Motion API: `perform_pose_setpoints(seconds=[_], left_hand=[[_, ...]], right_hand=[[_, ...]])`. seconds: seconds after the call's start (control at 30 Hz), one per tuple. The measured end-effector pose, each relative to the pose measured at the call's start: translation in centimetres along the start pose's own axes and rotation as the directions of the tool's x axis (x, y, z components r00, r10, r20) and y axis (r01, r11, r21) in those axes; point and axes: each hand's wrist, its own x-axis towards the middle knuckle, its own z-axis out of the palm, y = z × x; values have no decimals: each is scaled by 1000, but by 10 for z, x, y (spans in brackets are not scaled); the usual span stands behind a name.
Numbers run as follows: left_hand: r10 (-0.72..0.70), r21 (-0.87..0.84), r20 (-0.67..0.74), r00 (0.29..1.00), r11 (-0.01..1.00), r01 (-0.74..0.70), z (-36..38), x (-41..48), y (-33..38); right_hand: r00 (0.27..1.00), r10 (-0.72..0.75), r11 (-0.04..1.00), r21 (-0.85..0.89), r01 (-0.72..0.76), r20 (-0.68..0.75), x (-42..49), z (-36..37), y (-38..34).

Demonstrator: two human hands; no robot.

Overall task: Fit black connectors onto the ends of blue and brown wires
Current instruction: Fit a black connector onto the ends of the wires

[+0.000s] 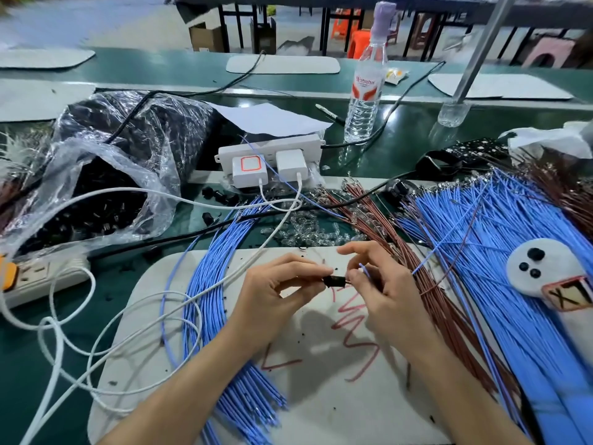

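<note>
A small black connector point(334, 280) sits between my two hands above the white mat point(321, 396). My left hand point(276, 293) pinches its left end with thumb and fingertips. My right hand point(385, 284) pinches a blue wire point(426, 261) and a brown wire point(444, 276) at the connector's right end; both wires trail off to the right. A bundle of blue wires point(211, 303) lies left of my hands, a bigger blue heap point(500, 252) is on the right, and brown wires point(382, 220) fan out behind.
A clear plastic bag of black connectors point(106, 187) lies at the left. A white power strip with chargers point(269, 159) stands behind, its white cables point(96, 316) looping over the mat. A water bottle point(365, 81) stands at the back. A white pad holding black parts point(542, 268) is at right.
</note>
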Motion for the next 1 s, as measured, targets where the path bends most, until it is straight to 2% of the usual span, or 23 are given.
perform_pose_setpoints(seconds=[0.17,0.4,0.5,0.57,0.63,0.7,0.8,0.9,1.0], left_hand=[[1,34,27,1000,999,-2,3,-3,-1],[-35,16,-18,999,999,35,2,-3,2],[6,109,-22,1000,994,-4,0,-2,4],[88,228,-26,996,970,-80,-5,1,5],[209,376,-64,976,911,-170,-14,6,5],[238,434,-192,952,891,-135,-27,10,2],[182,371,-441,879,928,-6,-50,14,-1],[135,310,-660,739,945,105,-76,15,-9],[100,273,-791,604,940,202,-91,16,-16]], right_hand=[[999,-2,1000,-10,2,47,0,0,-4],[991,-1,999,51,-5,133,-2,3,-9],[988,20,995,90,-34,151,-1,2,-9],[991,5,999,41,-11,136,1,-2,-7],[994,-64,994,-83,72,93,4,-9,-3],[988,-154,964,-216,154,19,8,-17,-1],[960,-271,862,-461,212,-65,11,-29,4],[933,-340,738,-648,188,-116,13,-41,7],[910,-388,643,-751,154,-146,14,-46,8]])
